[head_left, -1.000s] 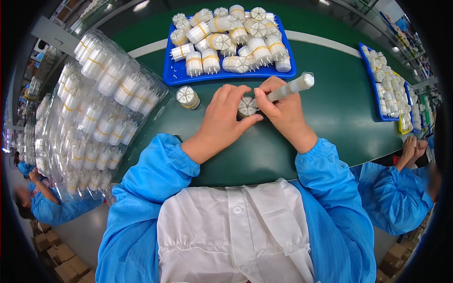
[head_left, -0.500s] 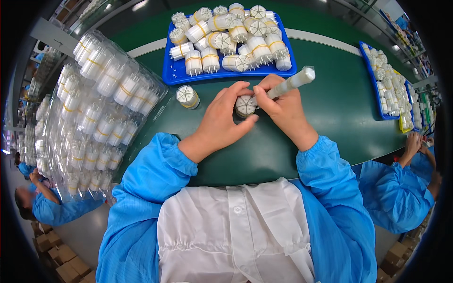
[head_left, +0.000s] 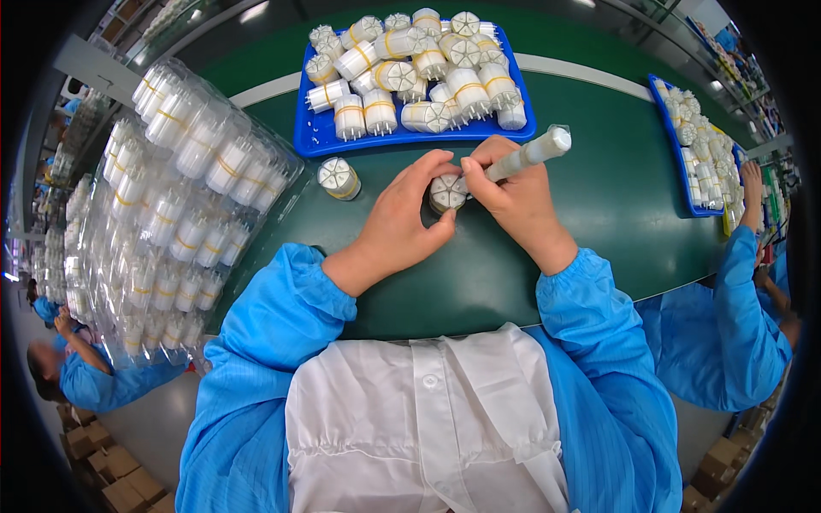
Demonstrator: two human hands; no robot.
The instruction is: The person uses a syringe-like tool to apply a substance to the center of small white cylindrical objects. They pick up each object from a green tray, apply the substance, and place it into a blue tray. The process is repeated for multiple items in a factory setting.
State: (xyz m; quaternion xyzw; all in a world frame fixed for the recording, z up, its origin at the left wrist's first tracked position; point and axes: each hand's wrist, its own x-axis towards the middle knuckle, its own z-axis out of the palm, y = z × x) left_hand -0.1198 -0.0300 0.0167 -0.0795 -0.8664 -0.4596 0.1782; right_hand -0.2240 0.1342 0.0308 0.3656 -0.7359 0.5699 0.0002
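My left hand (head_left: 392, 212) curls around a short round bundle (head_left: 447, 196) standing on the green table, its thumb and fingers closed against the sides. The bundle's top shows pale wedge-shaped segments set in a ring. In my right hand (head_left: 518, 202) is a thick whitish pen-shaped tool (head_left: 544, 146), gripped like a pen and slanting up to the right. Its lower end meets the bundle's edge near my fingertips; the tip itself is hidden. A similar bundle (head_left: 339, 178), held by a yellow band, stands alone left of my left hand.
Beyond my hands lies a blue tray (head_left: 325, 145) heaped with banded white bundles with pins. Clear plastic packs (head_left: 184, 201) of such bundles are stacked at the left. Another filled blue tray (head_left: 694, 205) sits far right, where a co-worker's arm (head_left: 737, 265) reaches in.
My left thumb has drawn in against the bundle, which has turned or shifted slightly. The co-worker at the right has stretched an arm forward toward the far-right tray.
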